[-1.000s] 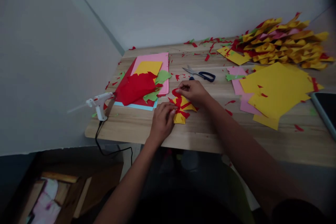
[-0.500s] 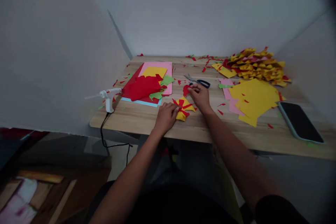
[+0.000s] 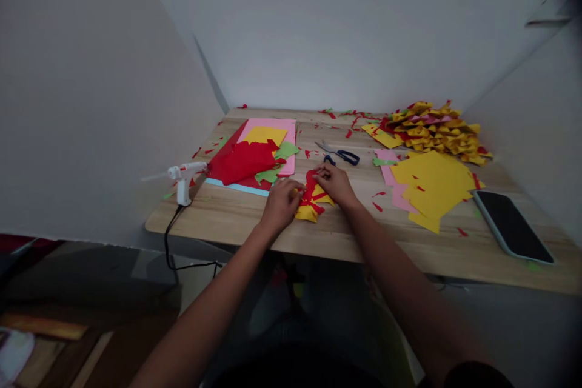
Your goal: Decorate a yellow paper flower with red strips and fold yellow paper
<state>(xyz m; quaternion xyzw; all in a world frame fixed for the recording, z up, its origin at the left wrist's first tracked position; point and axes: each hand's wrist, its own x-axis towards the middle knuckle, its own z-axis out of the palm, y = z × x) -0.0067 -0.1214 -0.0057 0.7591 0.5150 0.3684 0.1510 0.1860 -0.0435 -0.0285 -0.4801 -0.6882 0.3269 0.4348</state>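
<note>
A yellow paper piece with red strips across it lies near the table's front edge. My left hand is closed on its left side, fingers pinched at the yellow paper. On the upper part of the yellow piece, my right hand pinches a small rounded red paper piece. Just beyond my right hand are scissors with dark blue handles, blades partly apart.
Stacked coloured sheets and a white glue gun with a black cord are at left. Yellow sheets, a heap of folded yellow pieces and a phone are at right. Red and green scraps dot the wooden table.
My right hand has moved left and nearer with the red piece, which now lies over the yellow piece instead of apart from it. The camera view has shifted slightly.
</note>
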